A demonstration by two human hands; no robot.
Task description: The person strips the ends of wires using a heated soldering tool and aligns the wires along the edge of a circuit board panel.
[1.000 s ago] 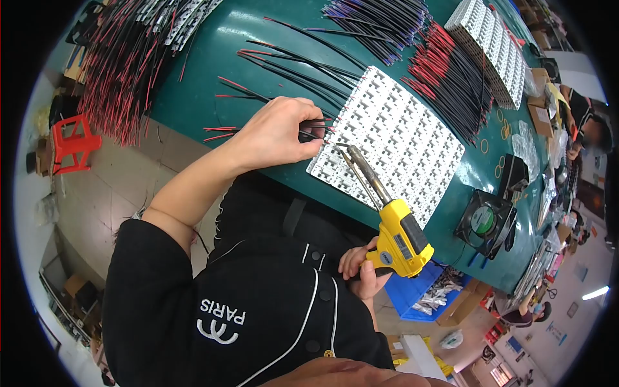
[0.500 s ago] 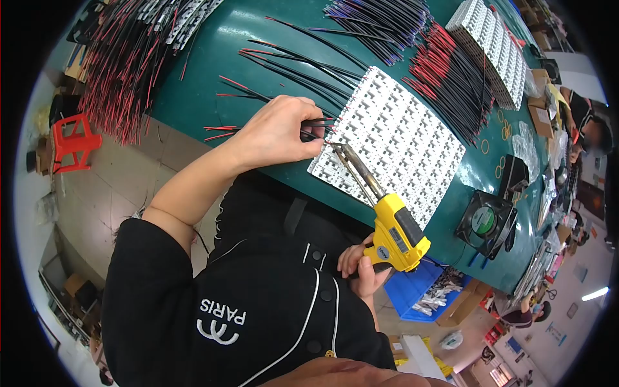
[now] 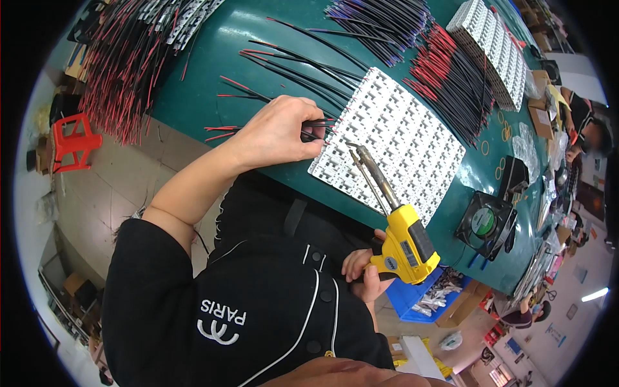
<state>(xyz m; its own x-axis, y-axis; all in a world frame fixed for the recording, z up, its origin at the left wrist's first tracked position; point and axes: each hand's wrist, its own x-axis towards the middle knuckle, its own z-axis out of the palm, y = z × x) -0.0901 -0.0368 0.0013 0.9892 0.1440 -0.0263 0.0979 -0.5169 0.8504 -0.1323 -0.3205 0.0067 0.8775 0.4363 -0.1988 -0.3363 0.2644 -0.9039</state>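
Left hand (image 3: 277, 132): fingers pinched on wires (image 3: 314, 124), their ends at the board (image 3: 403, 138), just ahead of those fingertips; right hand (image 3: 366, 274): fingers wrapped round the grip of the soldering gun (image 3: 406, 244); gun tip (image 3: 352, 146) near the left fingertips, contact with board undeterminable; further leads (image 3: 303, 80) beyond the left fingers; fan (image 3: 483, 216) right of the right fingers, well apart.
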